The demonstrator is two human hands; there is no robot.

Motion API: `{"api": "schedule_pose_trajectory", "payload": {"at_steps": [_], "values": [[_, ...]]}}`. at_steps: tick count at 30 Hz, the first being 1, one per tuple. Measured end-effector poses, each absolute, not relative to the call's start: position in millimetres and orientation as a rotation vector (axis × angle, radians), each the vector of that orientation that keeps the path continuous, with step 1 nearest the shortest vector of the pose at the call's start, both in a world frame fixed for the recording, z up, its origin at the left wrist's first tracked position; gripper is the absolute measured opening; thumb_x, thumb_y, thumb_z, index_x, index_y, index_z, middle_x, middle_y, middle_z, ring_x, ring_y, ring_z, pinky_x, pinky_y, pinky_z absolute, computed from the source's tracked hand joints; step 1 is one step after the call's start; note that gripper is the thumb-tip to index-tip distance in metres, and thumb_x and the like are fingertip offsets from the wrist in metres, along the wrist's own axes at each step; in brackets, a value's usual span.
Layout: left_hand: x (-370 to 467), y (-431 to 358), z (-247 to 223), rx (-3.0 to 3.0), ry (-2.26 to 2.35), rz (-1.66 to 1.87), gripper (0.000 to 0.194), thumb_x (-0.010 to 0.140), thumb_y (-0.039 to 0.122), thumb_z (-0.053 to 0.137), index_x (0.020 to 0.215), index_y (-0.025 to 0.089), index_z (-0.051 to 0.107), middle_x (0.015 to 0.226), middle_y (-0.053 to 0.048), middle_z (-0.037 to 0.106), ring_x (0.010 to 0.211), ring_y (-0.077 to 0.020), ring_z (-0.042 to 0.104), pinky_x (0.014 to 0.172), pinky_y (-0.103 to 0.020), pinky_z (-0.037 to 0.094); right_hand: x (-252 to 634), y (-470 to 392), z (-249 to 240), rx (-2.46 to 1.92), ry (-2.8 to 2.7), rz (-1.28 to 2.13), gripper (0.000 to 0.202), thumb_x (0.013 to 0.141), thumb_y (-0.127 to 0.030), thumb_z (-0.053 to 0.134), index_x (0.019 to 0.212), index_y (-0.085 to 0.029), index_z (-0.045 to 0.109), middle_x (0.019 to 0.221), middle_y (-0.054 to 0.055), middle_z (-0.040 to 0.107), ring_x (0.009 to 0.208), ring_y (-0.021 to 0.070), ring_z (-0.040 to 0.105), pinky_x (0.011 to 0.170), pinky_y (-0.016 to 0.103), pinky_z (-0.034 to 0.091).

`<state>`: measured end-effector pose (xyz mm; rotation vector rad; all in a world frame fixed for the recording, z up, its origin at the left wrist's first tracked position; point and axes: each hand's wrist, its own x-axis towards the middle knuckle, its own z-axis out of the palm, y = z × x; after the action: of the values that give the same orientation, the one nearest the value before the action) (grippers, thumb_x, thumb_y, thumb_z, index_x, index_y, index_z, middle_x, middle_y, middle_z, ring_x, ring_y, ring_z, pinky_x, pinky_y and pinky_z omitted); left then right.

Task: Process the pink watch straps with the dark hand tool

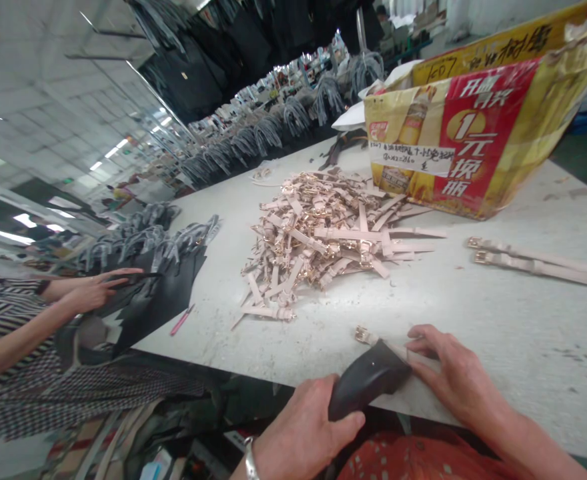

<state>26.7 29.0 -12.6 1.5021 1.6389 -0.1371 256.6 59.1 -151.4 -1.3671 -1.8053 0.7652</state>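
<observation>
My left hand (306,423) is wrapped round a smooth, tapering black object (371,379); its exact kind I cannot make out. The far end of that object lies over a pale pink strap (397,349), whose gold buckle (361,335) sticks out to the left. My right hand (453,373) pinches the strap between thumb and fingers, just right of the black object. Beyond both hands rises a heap of similar buckled straps (318,233) on the pale table (323,333).
A yellow and red cardboard box (488,140) stands behind the heap. Two buckled straps (533,263) lie at the right. A co-worker's hands (93,290) handle black pieces (168,293) at the left, near a pink pen-like tool (181,321). Racks of black goods (188,80) hang behind.
</observation>
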Motion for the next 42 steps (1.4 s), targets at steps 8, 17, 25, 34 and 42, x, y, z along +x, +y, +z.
{"api": "schedule_pose_trajectory", "payload": {"at_steps": [8, 17, 25, 34, 42], "values": [[35, 40, -25, 1.432, 1.571, -0.065, 0.030, 0.082, 0.045, 0.051, 0.091, 0.017, 0.059, 0.063, 0.001, 0.059, 0.045, -0.0122, 0.056, 0.037, -0.017, 0.036, 260, 62, -148, -1.358, -1.831, 0.774, 0.017, 0.081, -0.030, 0.057, 0.097, -0.024, 0.057, 0.089, 0.004, 0.071, 0.082, 0.0223, 0.067, 0.070, 0.033, 0.052], [31, 30, -31, 1.443, 1.537, 0.006, 0.025, 0.082, 0.041, 0.052, 0.089, 0.017, 0.059, 0.060, 0.003, 0.057, 0.043, -0.0114, 0.056, 0.036, -0.015, 0.035, 260, 60, -146, -1.404, -1.834, 0.791, 0.028, 0.082, -0.031, 0.054, 0.110, -0.026, 0.050, 0.088, 0.001, 0.072, 0.085, 0.0232, 0.066, 0.074, 0.035, 0.050], [30, 29, -34, 1.433, 1.508, 0.034, 0.027, 0.082, 0.041, 0.051, 0.090, 0.016, 0.059, 0.061, 0.002, 0.055, 0.045, -0.0113, 0.055, 0.037, -0.016, 0.035, 262, 64, -149, -1.401, -1.828, 0.790, 0.023, 0.082, -0.032, 0.053, 0.103, -0.025, 0.055, 0.089, 0.002, 0.072, 0.084, 0.0220, 0.068, 0.075, 0.034, 0.052], [12, 33, -24, 1.427, 1.471, 0.070, 0.024, 0.079, 0.039, 0.055, 0.088, 0.017, 0.058, 0.062, 0.004, 0.053, 0.045, -0.0096, 0.052, 0.039, -0.017, 0.035, 262, 63, -148, -1.389, -1.839, 0.772, 0.028, 0.082, -0.032, 0.056, 0.109, -0.024, 0.055, 0.091, 0.003, 0.072, 0.084, 0.0214, 0.068, 0.076, 0.035, 0.053], [-16, 46, -5, 1.796, 1.835, -0.052, 0.030, 0.084, 0.045, 0.050, 0.089, 0.017, 0.061, 0.076, -0.003, 0.065, 0.066, -0.0171, 0.061, 0.055, -0.024, 0.040, 260, 63, -145, -1.371, -2.022, 0.619, 0.028, 0.084, -0.030, 0.054, 0.110, -0.021, 0.058, 0.095, 0.006, 0.068, 0.082, 0.0217, 0.063, 0.075, 0.037, 0.050]]}}
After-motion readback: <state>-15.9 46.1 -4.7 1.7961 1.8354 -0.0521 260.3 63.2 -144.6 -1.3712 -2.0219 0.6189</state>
